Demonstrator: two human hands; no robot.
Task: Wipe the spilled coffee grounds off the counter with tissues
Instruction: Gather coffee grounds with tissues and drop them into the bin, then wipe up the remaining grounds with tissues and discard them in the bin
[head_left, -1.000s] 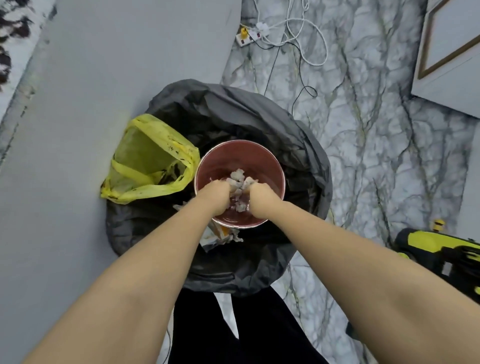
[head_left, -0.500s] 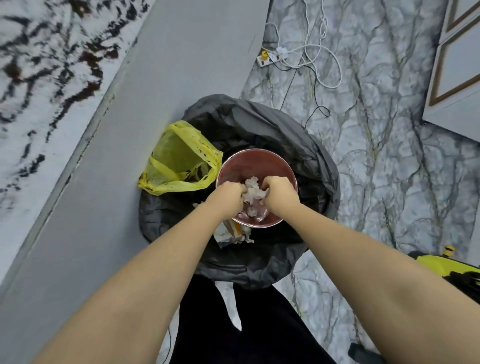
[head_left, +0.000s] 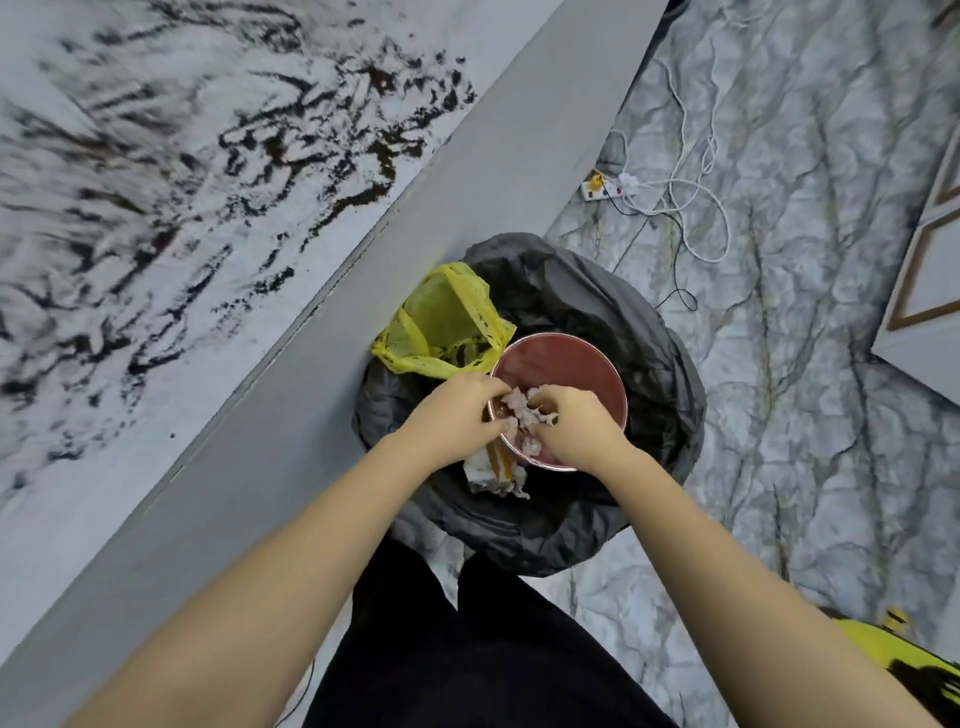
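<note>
A person looks down at both bare forearms reaching forward over a bin lined with a black bag (head_left: 649, 332) that stands on a marbled floor. The left hand (head_left: 447, 415) and the right hand (head_left: 576, 426) meet above a round reddish bowl (head_left: 571, 369) that sits in the mouth of the bin. Between them is a crumpled wad of tissues (head_left: 522, 410), greyish and soiled. The fingers of both hands are curled around the wad, pinching it from either side, so it sits directly between the two hands and over the near edge of the bowl. Both hands are equally close to it; neither leads.

A yellow plastic bag (head_left: 441, 322) hangs open at the bin's far left edge, touching the bowl's rim. A scrap of white and orange paper (head_left: 493, 467) lies in the bin just under the left wrist.

To the upper left, well apart from the hands, runs the pale surface (head_left: 467, 171). Dark coffee grounds (head_left: 291, 156) are spread across it in streaks, blurred by camera motion. So the wiping looks unfinished: the wad appears ready to be dropped straight down, and the spill lies up and to the left, on the left hand's side.

A white power strip and cables (head_left: 649, 192) lie on the floor beyond the bin.
</note>
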